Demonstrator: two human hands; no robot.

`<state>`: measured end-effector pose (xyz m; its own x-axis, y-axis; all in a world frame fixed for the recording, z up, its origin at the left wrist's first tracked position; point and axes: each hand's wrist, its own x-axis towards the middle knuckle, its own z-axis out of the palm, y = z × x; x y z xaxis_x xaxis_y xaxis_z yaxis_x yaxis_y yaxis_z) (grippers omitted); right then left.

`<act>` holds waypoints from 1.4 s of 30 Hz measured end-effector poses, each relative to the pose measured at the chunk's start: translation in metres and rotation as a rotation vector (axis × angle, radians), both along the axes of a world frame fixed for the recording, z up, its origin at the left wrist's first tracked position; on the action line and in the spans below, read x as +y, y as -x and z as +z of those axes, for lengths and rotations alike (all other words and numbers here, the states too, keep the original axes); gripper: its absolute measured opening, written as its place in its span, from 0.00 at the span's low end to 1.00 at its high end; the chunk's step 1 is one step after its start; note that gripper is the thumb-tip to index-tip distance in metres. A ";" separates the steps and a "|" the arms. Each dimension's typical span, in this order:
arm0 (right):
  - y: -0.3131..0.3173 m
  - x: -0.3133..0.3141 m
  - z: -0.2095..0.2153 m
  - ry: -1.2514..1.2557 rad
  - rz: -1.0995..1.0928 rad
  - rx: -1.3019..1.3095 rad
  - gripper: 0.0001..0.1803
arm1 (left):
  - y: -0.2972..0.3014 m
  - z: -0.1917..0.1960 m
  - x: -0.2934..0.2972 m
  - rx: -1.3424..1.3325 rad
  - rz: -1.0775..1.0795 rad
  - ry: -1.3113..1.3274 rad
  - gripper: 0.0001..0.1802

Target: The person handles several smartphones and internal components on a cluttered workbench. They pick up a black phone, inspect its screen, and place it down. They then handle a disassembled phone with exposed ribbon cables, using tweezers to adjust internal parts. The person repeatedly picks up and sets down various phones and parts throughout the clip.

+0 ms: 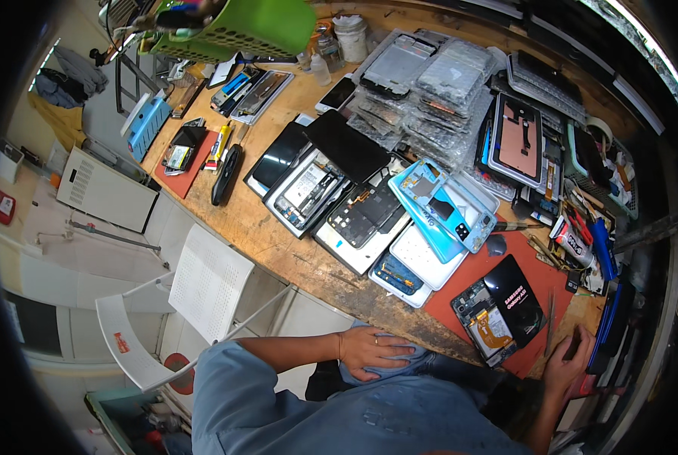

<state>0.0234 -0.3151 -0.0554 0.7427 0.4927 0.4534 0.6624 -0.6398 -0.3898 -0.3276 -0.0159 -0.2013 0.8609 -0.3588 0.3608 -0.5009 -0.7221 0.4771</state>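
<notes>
My left hand [377,351] lies flat on my leg, below the front edge of the bench, with a ring on one finger. It holds nothing. At the bench's right front, my right hand [568,358] rests on the wood, fingers loosely stretched and nothing visible in them. Closest to it is a disassembled phone on a red-brown mat [460,292]. The opened phone body [489,322] shows its circuit board and an orange flex cable. Against its right side lies the phone's screen [515,299], lit with white text on black. A thin tool [549,322] lies between screen and hand.
Opened phones [361,216] and a blue phone frame [441,205] on white trays lie left of the mat. Bubble-wrapped panels [449,83] are stacked behind. Pliers and a glue tube [572,241] crowd the right. A white chair [210,280] stands left; a green basket [240,30] overhangs.
</notes>
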 end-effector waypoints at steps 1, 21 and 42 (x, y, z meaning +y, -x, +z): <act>0.000 0.000 0.001 0.020 -0.011 0.002 0.17 | -0.001 -0.005 -0.001 0.048 -0.028 0.016 0.39; -0.006 0.000 0.003 0.179 0.051 -0.041 0.21 | -0.010 -0.003 -0.003 0.143 -0.073 -0.008 0.40; -0.003 -0.002 0.001 0.205 0.043 -0.098 0.23 | -0.009 0.007 -0.007 0.030 -0.022 -0.063 0.39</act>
